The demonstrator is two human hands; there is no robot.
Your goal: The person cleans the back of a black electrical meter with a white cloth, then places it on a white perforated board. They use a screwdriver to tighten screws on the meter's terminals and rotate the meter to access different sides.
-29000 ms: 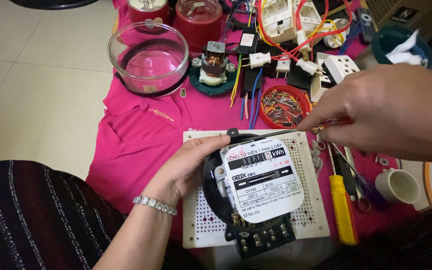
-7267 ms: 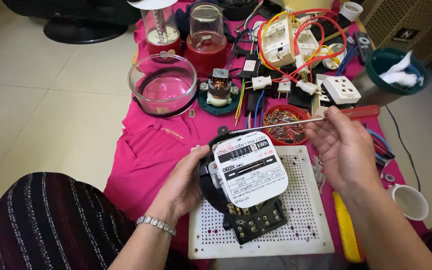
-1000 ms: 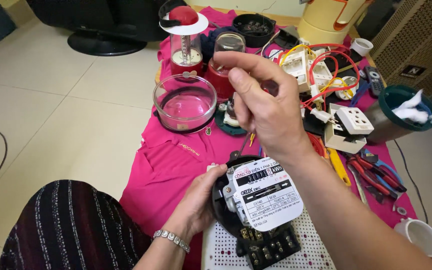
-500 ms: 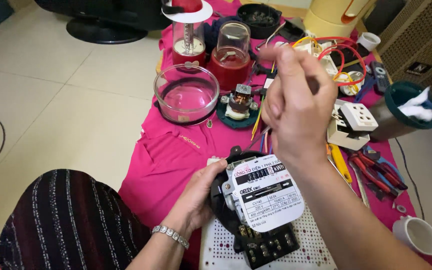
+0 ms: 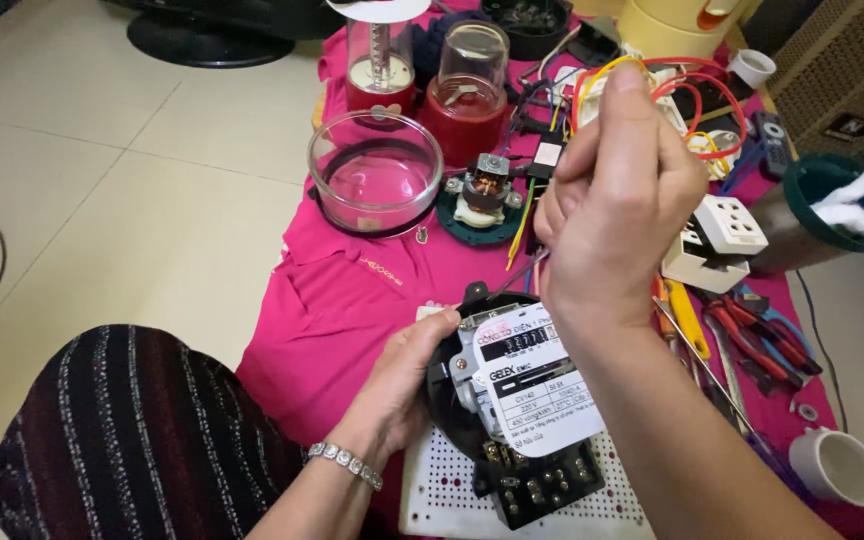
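Observation:
A round black electric meter [image 5: 537,385] with a white face plate lies tilted on a white perforated board [image 5: 432,490]. My left hand [image 5: 402,385] grips the meter's black left rim; a bracelet is on that wrist. My right hand [image 5: 612,200] is raised above the meter's top with its fingers pinched together. A thin grey wire [image 5: 524,272] runs from under that hand down towards the meter's top edge. The terminal block at the meter's lower end is uncovered.
A pink cloth [image 5: 352,300] covers the floor. On it stand a glass bowl [image 5: 375,170], two red-based blender jars [image 5: 472,95], a small motor [image 5: 482,195], a white socket block [image 5: 722,240], red pliers [image 5: 752,330] and a white cup [image 5: 837,465]. My striped knee [image 5: 132,430] is at left.
My right hand has come down and to the right, closer above the meter, still pinched. My left hand stays on the meter's rim.

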